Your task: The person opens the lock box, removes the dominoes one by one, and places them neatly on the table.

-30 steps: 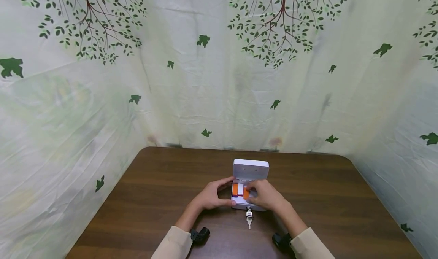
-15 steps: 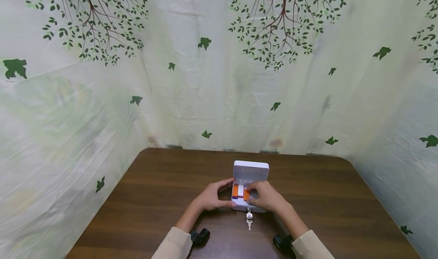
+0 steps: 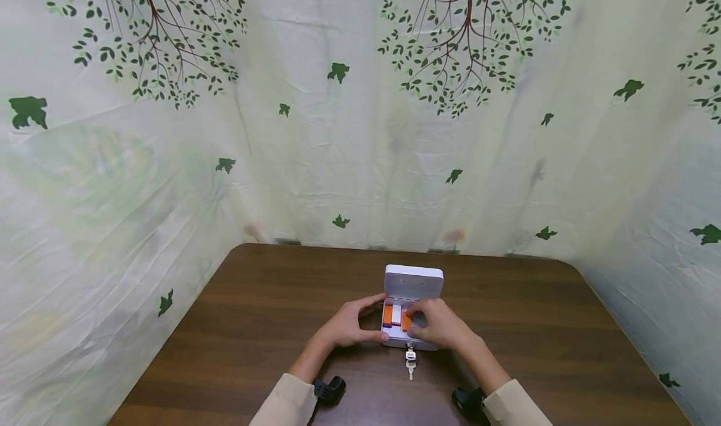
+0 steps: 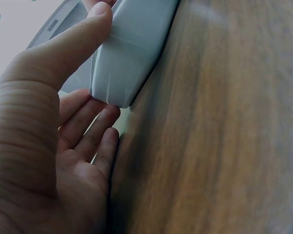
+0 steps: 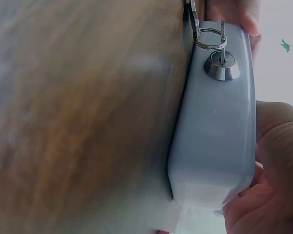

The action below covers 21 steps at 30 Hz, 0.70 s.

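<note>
A small white lockbox rests on the table, its lid raised at the back. Keys hang on a ring from the lock in its front wall. Inside lie an orange block with a dark blue end and a white block. My left hand holds the box's left side, thumb at the front corner and fingers round the back. Over the right half of the box, my right hand pinches another orange block between thumb and fingers. That hand hides the box's right interior.
The brown wooden table extends around the box on all sides. A pale curtain printed with leaves and branches surrounds the table. Both wrists wear black camera mounts.
The camera's view has shifted slightly. Both hands and the box keep nearly the same places, the right fingers still at the orange block.
</note>
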{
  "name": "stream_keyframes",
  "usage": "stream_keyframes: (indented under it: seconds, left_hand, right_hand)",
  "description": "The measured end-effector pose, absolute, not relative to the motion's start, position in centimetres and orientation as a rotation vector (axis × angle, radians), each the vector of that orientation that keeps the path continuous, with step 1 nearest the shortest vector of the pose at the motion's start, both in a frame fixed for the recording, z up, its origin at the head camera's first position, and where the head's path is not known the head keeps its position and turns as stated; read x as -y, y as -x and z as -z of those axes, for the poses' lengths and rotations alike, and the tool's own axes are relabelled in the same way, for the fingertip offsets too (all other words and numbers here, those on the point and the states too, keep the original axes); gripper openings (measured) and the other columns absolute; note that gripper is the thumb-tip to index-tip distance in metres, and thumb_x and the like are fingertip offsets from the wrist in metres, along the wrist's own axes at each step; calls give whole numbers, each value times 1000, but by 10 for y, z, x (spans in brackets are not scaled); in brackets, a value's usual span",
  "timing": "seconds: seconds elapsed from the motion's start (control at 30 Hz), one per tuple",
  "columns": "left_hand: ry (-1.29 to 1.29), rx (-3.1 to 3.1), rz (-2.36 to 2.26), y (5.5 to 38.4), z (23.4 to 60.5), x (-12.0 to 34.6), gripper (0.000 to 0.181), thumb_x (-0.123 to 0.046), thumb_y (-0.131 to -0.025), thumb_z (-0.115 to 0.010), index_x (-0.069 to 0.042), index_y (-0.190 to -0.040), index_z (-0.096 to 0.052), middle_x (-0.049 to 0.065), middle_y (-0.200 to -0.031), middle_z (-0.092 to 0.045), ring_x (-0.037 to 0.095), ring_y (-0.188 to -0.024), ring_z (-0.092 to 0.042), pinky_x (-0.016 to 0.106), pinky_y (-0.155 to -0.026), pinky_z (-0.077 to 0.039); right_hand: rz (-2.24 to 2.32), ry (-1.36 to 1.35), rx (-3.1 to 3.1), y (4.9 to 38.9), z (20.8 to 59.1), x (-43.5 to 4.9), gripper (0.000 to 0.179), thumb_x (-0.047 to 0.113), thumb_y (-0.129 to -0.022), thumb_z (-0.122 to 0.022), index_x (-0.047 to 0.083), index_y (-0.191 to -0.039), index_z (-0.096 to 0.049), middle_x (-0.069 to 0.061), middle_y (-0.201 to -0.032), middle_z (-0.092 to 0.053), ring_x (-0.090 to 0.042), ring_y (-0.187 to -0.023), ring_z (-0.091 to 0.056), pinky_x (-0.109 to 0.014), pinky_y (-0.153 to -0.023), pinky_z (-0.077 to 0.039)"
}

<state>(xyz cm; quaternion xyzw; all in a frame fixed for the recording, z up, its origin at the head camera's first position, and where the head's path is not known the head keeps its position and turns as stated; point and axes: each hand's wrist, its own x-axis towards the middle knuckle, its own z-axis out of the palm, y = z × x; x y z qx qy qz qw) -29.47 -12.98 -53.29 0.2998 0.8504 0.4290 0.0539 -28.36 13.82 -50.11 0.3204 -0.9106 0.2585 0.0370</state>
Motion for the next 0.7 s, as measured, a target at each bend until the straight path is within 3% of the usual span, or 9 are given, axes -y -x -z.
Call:
stream_keyframes:
  seconds: [0.33,0.7]
  left_hand:
    - [-902,-2564,-1319,294,530,129,88,-45,-82,-86,-19,-156,-46,0,-156,-53,22,-140,-54,45,-118,-42]
    - [-883,-2563,-1315,292,530,129,88,-47,-83,-85,-20,-156,-46,-1,-155,-53,20,-140,-53,45,-118,-42]
  right_hand:
    - [-796,-964,2819,286,501,-140,27,16,-82,-85,4,-105,-77,-5,-104,-77,-21,-96,-70,-47,-91,-58]
    - [-835,-952,2847,285,495,-144,34,16,-85,-82,4,-117,-75,-6,-110,-76,-20,-98,-69,-46,-90,-59]
